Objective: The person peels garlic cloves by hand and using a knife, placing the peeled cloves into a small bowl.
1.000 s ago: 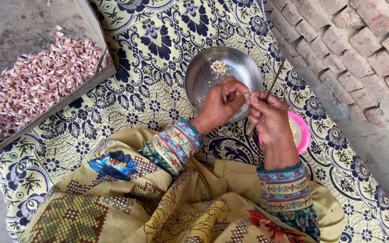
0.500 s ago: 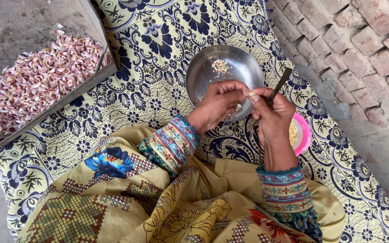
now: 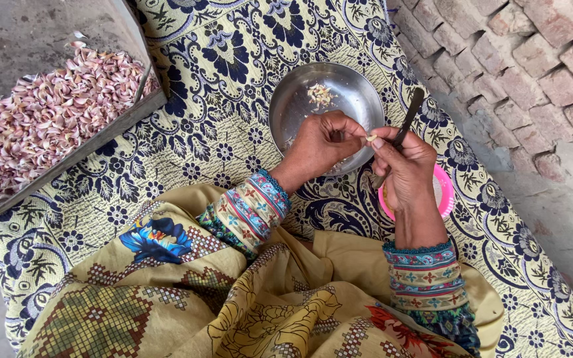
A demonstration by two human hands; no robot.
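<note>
1. A round, shallow steel bowl [image 3: 300, 106] sits on the yellow-and-navy floral woven mat [image 3: 220, 126]; inside it lie a small heap of pale papery peelings [image 3: 319, 95] near its far side and a few scraps by the near rim.
2. A small round pink plastic dish [image 3: 443, 192] rests on the mat just right of the bowl, mostly hidden under the right wrist (its contents cannot be made out here).
3. At upper left, a grey metal-edged tray [image 3: 111, 126] holds a wide pile of pinkish-white unpeeled garlic cloves [image 3: 48, 113].
4. The left hand [image 3: 319, 146] hovers over the bowl's near rim, fingers curled, its fingertips pinching a small pale garlic clove [image 3: 370, 138].
5. The right hand [image 3: 406, 166] meets the clove from the other side with its thumb and forefinger, and is closed around a thin dark knife [image 3: 408, 119].
6. The knife's long axis runs diagonally, one end rising up and to the right past the bowl's rim, the other end poking out below the fist toward the person.
7. The clove is too small to tell which way it points.
8. Open mat lies between bowl and tray; to the right the mat's edge meets a rough brick wall [image 3: 518, 59], close to the pink dish.
</note>
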